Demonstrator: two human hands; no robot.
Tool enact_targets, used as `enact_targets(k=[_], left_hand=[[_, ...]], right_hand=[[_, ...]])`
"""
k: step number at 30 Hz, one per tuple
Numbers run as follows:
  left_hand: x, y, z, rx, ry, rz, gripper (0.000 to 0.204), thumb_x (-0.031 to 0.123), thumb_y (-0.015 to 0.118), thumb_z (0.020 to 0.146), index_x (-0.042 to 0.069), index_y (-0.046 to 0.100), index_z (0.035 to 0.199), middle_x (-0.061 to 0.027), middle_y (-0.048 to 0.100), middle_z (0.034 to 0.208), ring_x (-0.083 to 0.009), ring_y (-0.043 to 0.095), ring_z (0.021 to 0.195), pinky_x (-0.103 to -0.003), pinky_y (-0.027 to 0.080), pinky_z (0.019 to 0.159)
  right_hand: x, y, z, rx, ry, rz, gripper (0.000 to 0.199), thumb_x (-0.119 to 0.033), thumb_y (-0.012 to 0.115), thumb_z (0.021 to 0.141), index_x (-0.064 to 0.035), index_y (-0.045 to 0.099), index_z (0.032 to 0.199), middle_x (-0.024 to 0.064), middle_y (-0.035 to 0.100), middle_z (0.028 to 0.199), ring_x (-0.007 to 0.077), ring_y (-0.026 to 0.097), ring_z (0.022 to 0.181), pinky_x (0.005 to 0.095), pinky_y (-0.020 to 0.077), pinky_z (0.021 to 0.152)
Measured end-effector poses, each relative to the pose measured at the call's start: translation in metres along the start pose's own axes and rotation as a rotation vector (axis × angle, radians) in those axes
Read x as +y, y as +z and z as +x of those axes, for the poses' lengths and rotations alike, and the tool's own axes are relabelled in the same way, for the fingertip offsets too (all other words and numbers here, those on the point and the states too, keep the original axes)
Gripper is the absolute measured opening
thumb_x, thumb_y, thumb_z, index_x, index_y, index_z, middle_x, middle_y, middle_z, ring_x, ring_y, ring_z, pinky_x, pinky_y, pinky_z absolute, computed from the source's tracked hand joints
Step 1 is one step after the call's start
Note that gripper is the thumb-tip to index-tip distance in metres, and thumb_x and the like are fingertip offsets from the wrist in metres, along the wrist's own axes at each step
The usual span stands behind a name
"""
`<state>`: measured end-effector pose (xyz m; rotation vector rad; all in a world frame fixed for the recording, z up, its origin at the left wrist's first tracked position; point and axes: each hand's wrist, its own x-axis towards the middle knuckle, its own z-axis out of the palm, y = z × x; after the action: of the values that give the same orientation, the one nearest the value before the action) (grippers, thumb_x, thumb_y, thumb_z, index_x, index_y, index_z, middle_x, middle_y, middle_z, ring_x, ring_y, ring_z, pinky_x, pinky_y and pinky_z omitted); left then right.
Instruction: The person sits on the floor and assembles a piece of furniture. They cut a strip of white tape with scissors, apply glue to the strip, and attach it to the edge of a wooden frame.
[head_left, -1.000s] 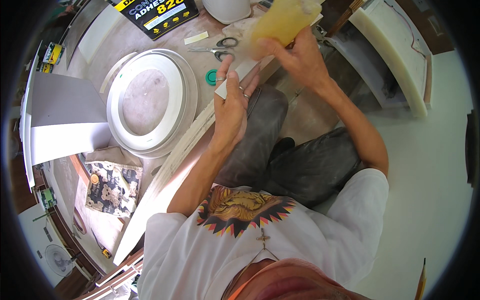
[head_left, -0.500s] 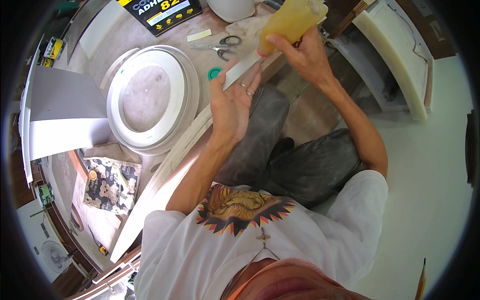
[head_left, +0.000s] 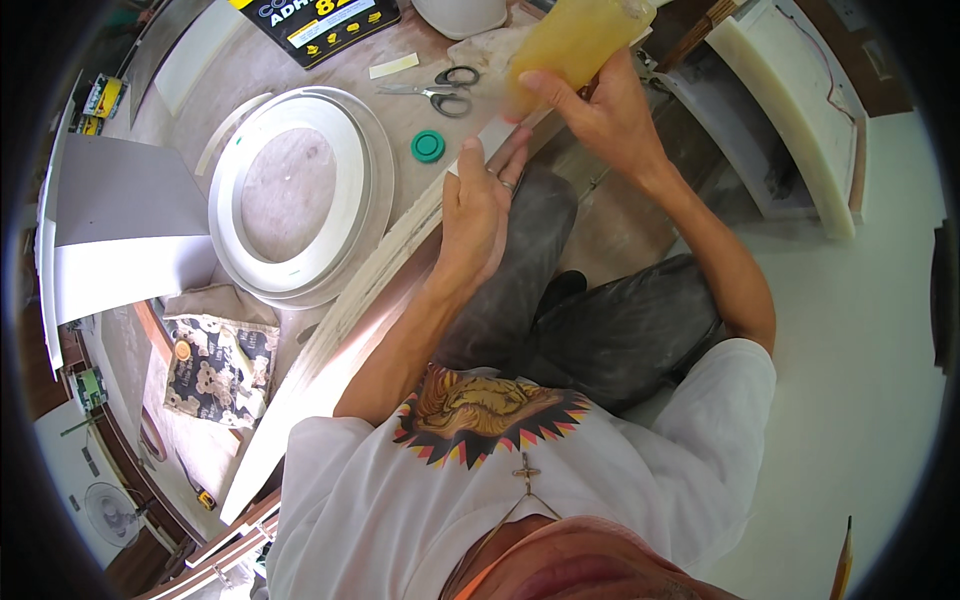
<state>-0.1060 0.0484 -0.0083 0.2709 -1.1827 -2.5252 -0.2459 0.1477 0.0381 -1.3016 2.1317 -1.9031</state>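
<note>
On the dusty bench (head_left: 408,118), a broad, smooth white ring (head_left: 226,195) is laid. A cloudy yellow bottle (head_left: 580,45), its contents blurred, is gripped in the right hand (head_left: 615,125) and tipped toward a thin, flat white strip (head_left: 495,135), which is held in the left hand (head_left: 475,225). Nearby, dark-handled scissors (head_left: 432,91) and a round green cap (head_left: 428,146) are seen.

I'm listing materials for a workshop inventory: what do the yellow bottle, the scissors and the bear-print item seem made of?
Yellow bottle: probably plastic, judging by its cloudy translucence; the tint may be its contents.
Scissors: grey blades, smooth and metallic-looking; dark handles, perhaps plastic.
Bear-print item: likely matte fabric, given its soft wrinkles; fibre unclear.
</note>
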Motion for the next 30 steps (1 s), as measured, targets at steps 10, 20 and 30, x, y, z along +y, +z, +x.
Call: enact_targets(k=[10,20,30], left_hand=[[0.001,0.003,0.0,-0.003,0.049,0.062,0.055,0.036,0.032,0.114,-0.007,0.038,0.148,-0.021,0.048,0.149,-0.0313,0.048,0.14,-0.044,0.036,0.12],[0.006,-0.001,0.0,0.052,-0.023,-0.142,0.053,0.032,0.032,0.112,-0.005,0.035,0.15,-0.0208,0.046,0.151,-0.0325,0.044,0.144,-0.043,0.031,0.123],[0.004,0.005,0.004,0.03,-0.053,-0.048,0.057,0.027,0.029,0.109,-0.005,0.025,0.156,-0.0188,0.039,0.157,-0.0314,0.04,0.148,-0.044,0.029,0.125]], right_hand=[[0.01,-0.014,0.004,-0.149,-0.039,-0.116,0.039,-0.015,0.076,0.093,0.001,0.057,0.124,0.0079,0.07,0.109,0.0146,0.067,0.093,0.0298,0.0537,0.081],[-0.008,-0.008,0.005,-0.046,0.029,-0.039,0.036,-0.014,0.073,0.096,0.0009,0.055,0.124,0.0085,0.068,0.104,0.0177,0.066,0.094,0.0327,0.0533,0.085],[0.002,-0.01,0.007,-0.064,0.008,-0.037,0.036,-0.016,0.072,0.096,0.0005,0.055,0.124,0.0094,0.068,0.104,0.0186,0.065,0.096,0.0342,0.0522,0.087]])
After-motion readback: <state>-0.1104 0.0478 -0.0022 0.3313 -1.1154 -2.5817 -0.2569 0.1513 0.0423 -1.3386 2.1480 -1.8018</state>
